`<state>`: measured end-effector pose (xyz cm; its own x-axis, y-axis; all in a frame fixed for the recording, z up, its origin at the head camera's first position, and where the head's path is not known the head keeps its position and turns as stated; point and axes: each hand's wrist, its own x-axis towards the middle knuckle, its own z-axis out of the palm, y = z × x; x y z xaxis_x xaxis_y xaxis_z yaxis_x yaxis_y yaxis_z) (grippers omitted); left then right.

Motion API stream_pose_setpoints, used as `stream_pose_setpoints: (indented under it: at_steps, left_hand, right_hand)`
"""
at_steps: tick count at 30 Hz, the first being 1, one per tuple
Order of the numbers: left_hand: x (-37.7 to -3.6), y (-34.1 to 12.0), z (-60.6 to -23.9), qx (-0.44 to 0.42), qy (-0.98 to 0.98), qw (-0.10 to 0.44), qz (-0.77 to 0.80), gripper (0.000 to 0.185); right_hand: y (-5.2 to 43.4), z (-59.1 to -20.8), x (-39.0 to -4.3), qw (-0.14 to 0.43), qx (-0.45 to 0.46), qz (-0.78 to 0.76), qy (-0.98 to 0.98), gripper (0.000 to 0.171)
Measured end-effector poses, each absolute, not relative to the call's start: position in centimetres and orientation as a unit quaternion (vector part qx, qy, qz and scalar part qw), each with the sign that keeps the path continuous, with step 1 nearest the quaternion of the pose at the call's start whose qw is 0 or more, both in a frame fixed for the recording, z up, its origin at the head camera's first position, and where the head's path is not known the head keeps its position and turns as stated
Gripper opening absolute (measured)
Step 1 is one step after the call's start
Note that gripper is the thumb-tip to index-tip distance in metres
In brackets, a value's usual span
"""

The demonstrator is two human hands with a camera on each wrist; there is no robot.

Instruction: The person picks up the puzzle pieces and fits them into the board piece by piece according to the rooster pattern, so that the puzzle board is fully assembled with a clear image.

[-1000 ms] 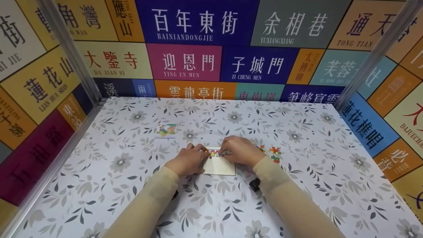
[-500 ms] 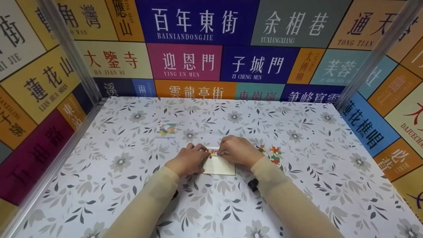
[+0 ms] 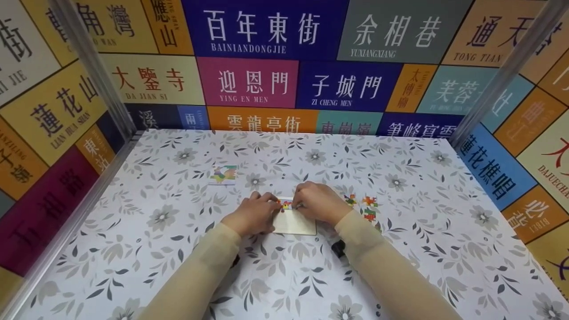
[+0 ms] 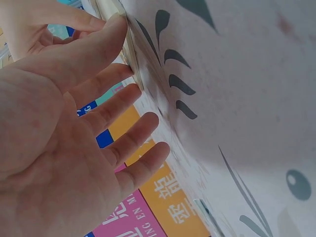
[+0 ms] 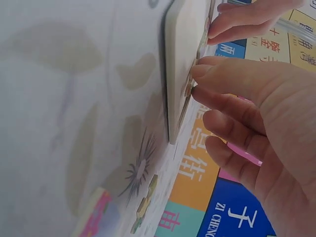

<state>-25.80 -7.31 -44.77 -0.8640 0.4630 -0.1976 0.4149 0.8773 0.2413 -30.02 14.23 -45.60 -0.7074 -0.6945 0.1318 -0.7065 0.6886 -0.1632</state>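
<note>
While the pale puzzle board (image 3: 294, 222) lies flat on the floral worktop (image 3: 178, 249), it is pressed at its far edge by both hands. The left hand (image 3: 253, 215) is laid at the board's left side with its fingers (image 4: 118, 116) straight and relaxed, so its grip is released and nothing is clasped in it. The right hand (image 3: 318, 202) is set at the board's far right corner, and the tips of its thumb and forefinger (image 5: 222, 74) are brought against the small coloured pieces (image 3: 286, 205) seated along the far edge; whether a piece is actually pinched cannot be told. Loose puzzle pieces (image 3: 366, 208) are scattered just right of the right wrist. A small picture card (image 3: 223, 174) is seen farther off to the left, well apart from the board
</note>
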Motion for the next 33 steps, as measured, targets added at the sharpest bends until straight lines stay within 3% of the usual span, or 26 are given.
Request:
stream_pose_setpoints:
  at_steps: [22, 33]
  left_hand:
    - [-25.7, -7.2, -44.4, 0.228, 0.960, 0.135, 0.090, 0.050]
    - [-25.6, -7.2, -44.4, 0.252, 0.957, 0.119, 0.084, 0.045]
  right_hand:
    - [17.2, -45.5, -28.9, -0.016, 0.330, 0.180, -0.927, 0.016]
    - [21.2, -45.5, -27.9, 0.019, 0.315, 0.174, -0.933, 0.012]
